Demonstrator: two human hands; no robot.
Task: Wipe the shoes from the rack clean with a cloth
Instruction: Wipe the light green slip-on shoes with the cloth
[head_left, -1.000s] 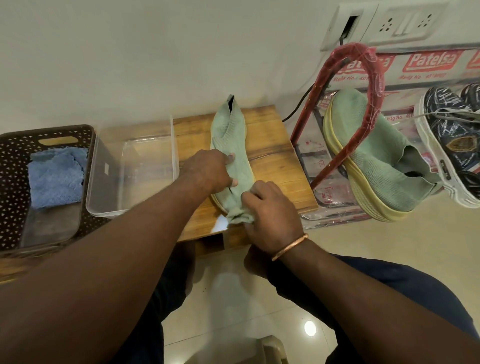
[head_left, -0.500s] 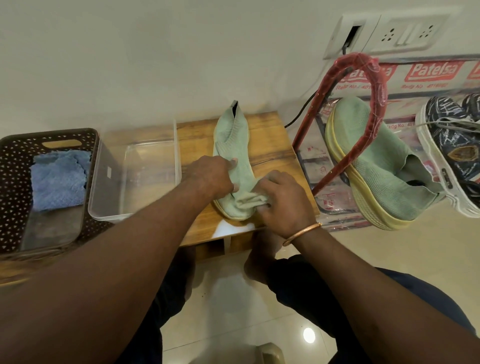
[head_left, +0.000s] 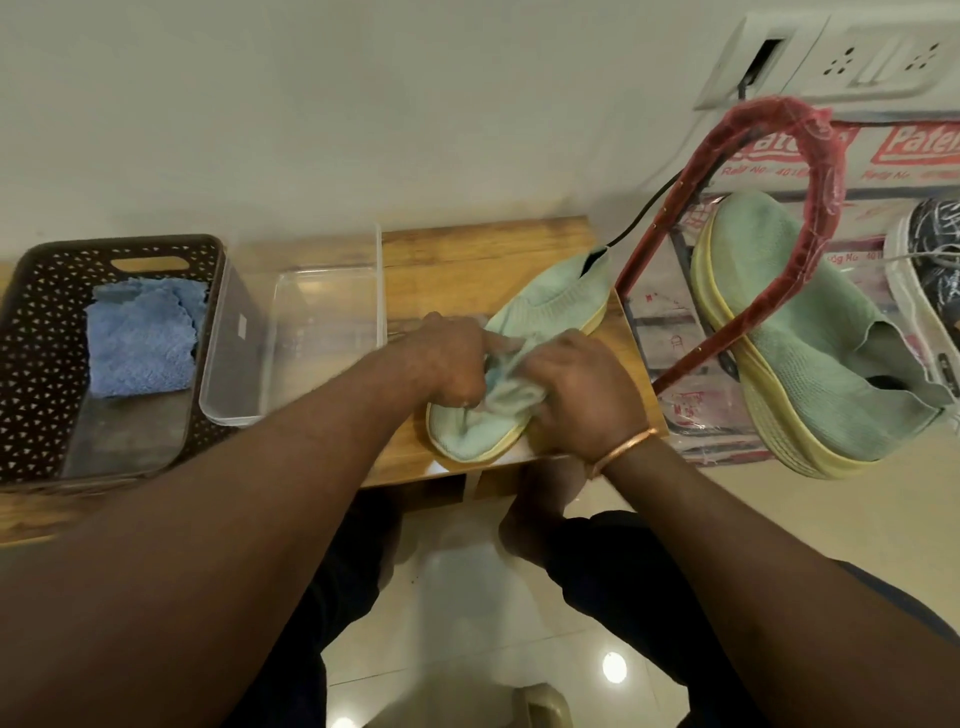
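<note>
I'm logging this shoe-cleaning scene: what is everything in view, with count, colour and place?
green shoe on the table: 1, pale green, yellow sole, under both hands
cloth: 1, pale green, bunched on that shoe
green shoe on the rack: 1, green, yellow sole, right
dark shoe: 1, black-and-white, far right, cut off
rack: 1, red frame, right
wooden table: 1, brown, centre
basket: 1, dark brown, left
blue cloth: 1, blue, inside basket
clear container: 1, transparent, beside basket
socket plates: 2, white, wall upper right
cable: 1, black, behind table
bangle: 1, copper, right wrist
left hand: 1, holds the table shoe
right hand: 1, grips the cloth
</note>
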